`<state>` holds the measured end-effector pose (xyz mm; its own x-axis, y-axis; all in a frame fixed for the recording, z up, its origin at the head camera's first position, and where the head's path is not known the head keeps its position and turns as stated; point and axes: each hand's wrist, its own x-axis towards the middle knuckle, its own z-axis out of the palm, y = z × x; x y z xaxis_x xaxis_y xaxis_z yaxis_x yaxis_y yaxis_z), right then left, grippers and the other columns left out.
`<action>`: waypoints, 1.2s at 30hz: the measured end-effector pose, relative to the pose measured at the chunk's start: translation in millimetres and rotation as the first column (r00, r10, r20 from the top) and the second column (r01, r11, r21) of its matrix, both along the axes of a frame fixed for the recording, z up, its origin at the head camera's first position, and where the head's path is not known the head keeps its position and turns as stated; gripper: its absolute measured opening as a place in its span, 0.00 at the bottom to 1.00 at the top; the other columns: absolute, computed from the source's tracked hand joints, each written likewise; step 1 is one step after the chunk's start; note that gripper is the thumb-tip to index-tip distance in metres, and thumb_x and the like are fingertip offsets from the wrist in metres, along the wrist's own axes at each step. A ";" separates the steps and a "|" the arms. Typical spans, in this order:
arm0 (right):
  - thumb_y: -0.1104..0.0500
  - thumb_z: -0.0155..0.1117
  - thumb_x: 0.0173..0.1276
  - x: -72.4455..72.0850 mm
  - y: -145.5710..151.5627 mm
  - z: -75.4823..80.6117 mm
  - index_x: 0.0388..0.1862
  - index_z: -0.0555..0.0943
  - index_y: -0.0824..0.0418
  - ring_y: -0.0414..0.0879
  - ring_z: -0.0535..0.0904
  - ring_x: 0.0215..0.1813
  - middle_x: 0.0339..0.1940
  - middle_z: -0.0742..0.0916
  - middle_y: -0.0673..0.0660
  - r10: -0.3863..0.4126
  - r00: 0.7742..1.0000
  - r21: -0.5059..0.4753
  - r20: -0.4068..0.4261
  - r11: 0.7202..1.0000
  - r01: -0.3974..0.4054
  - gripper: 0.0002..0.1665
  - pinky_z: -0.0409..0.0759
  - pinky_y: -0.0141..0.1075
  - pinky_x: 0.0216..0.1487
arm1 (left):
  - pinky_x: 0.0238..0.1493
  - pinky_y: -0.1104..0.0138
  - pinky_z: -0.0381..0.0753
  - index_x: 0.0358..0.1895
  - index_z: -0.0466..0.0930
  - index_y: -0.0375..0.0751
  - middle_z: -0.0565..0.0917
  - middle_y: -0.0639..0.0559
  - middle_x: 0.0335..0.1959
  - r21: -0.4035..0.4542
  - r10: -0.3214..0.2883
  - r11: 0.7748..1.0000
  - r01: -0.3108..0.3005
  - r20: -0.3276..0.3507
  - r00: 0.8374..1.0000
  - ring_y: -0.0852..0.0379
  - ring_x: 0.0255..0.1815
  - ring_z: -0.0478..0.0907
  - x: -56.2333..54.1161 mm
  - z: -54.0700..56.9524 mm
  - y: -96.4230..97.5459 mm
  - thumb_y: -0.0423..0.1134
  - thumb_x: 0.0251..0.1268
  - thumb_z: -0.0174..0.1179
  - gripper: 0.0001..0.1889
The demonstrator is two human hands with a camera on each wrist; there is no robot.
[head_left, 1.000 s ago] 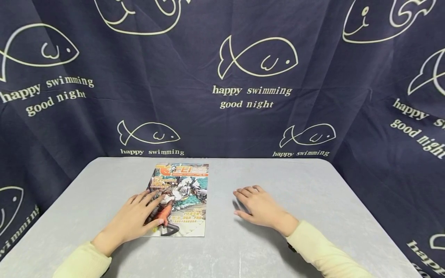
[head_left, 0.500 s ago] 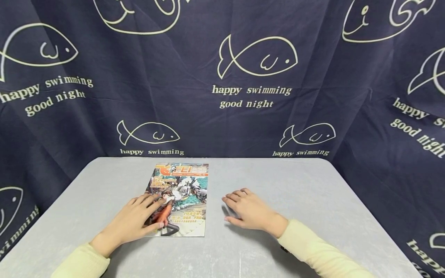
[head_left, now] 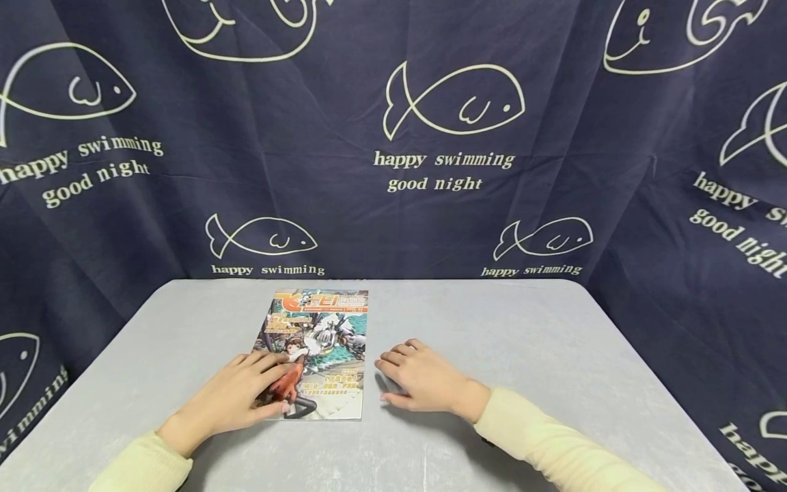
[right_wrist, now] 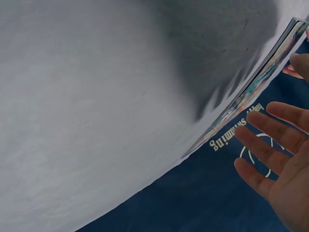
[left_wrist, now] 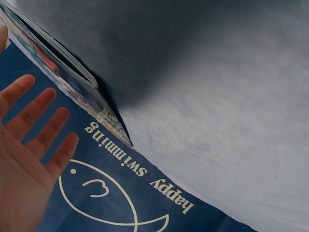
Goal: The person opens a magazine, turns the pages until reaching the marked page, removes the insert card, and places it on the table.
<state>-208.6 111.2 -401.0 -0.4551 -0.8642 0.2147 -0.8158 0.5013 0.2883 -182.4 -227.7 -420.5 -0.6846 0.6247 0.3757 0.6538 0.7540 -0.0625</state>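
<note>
A magazine [head_left: 335, 335] with a colourful illustrated cover and orange title lies face up, left of the middle of the table. My left hand [head_left: 236, 391] is over its lower left edge, fingers spread and extended, covering part of the cover. The left wrist view shows that hand [left_wrist: 24, 159] palm on, a gap between its fingers and the magazine's layered page edges [left_wrist: 63, 72]. Just off the right side of the magazine is my right hand [head_left: 424, 379], fingers loosely extended and holding nothing. In the right wrist view its fingers [right_wrist: 268, 154] are spread beside the thin magazine edge.
The table [head_left: 492, 321] has a light grey cloth surface. A dark blue curtain [head_left: 443, 232] with fish outlines and white lettering hangs behind it and along both sides.
My right hand has moved left, toward the magazine's right edge. The left hand has drawn back slightly toward me along the cover. The magazine has stayed in place.
</note>
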 end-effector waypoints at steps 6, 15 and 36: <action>0.37 0.51 0.63 0.1 -9.4 -0.7 0.53 0.76 0.56 0.44 0.78 0.49 0.47 0.83 0.49 0.040 0.999 0.008 -0.017 0.999 -0.040 0.30 0.73 0.39 0.51 | 0.48 0.54 0.73 0.53 0.78 0.49 0.79 0.54 0.51 -0.002 -0.009 1.000 0.009 0.011 1.000 0.52 0.51 0.74 -1.1 -1.8 -1.7 0.65 0.46 0.60 0.32; 0.36 0.51 0.62 0.0 -21.4 -8.6 0.49 0.77 0.53 0.41 0.79 0.45 0.42 0.84 0.46 0.078 0.996 -0.001 -0.031 0.997 -0.078 0.27 0.73 0.37 0.48 | 0.51 0.51 0.72 0.53 0.78 0.49 0.78 0.53 0.53 -0.001 -0.023 1.000 0.024 0.061 0.998 0.50 0.53 0.74 -1.0 -2.9 -4.2 0.66 0.46 0.60 0.33; 0.32 0.50 0.61 2.1 -36.3 -13.8 0.43 0.76 0.50 0.39 0.76 0.39 0.37 0.81 0.44 0.069 0.997 0.000 0.030 0.998 -0.069 0.26 0.71 0.33 0.42 | 0.52 0.47 0.70 0.50 0.79 0.48 0.78 0.52 0.53 -0.017 -0.017 1.000 0.019 0.105 0.994 0.49 0.52 0.75 1.0 -2.1 -5.9 0.71 0.46 0.54 0.35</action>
<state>-206.4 74.9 -414.8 -0.4008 -0.8940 0.2005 -0.8568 0.4432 0.2636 -181.3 -233.6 -422.6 -0.7085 0.6429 0.2910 0.6707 0.7417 -0.0057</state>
